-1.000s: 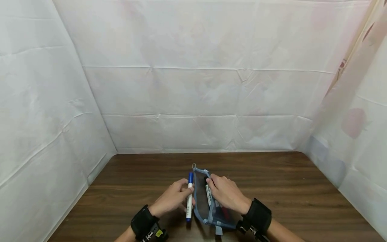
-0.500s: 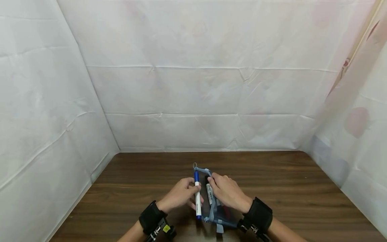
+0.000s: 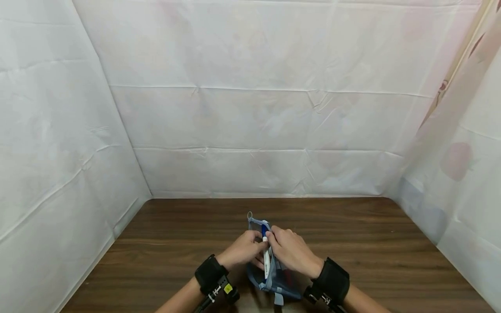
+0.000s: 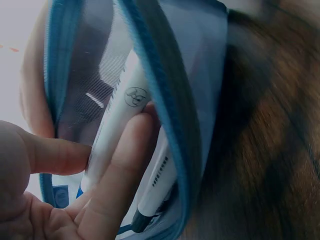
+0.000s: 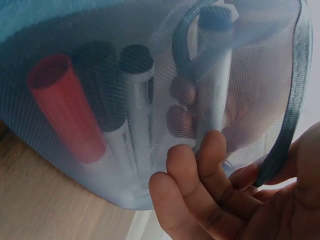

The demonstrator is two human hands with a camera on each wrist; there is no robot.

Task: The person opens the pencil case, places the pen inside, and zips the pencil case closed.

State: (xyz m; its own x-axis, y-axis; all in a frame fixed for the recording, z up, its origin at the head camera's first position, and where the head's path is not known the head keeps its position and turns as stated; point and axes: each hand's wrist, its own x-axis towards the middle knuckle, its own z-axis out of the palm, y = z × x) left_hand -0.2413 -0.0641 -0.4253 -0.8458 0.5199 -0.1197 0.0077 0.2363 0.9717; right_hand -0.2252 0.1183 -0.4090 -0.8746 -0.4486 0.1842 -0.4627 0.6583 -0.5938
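A white marker with a blue cap (image 3: 266, 261) is pinched between thumb and fingers of my left hand (image 3: 243, 251). The marker stands within the open mouth of a blue mesh zip pouch (image 3: 282, 287), and the left fingers reach in with it. My right hand (image 3: 294, 253) grips the pouch's zippered edge, thumb on the mouth side. Through the mesh, the right wrist view shows a red-capped marker (image 5: 65, 107) and two dark-capped markers, one with a black cap (image 5: 136, 60). In the left wrist view, another white marker (image 4: 156, 182) lies beside the held one.
The pouch rests on a dark wood-grain table (image 3: 176, 234). White sheeting (image 3: 250, 117) hangs behind the table and along both sides. A small metal ring (image 3: 249, 214) sticks out from the pouch's far end.
My left hand has moved right with the blue-capped marker, from beside the pouch, over its opening, and into the mouth. The right hand keeps its hold on the pouch edge.
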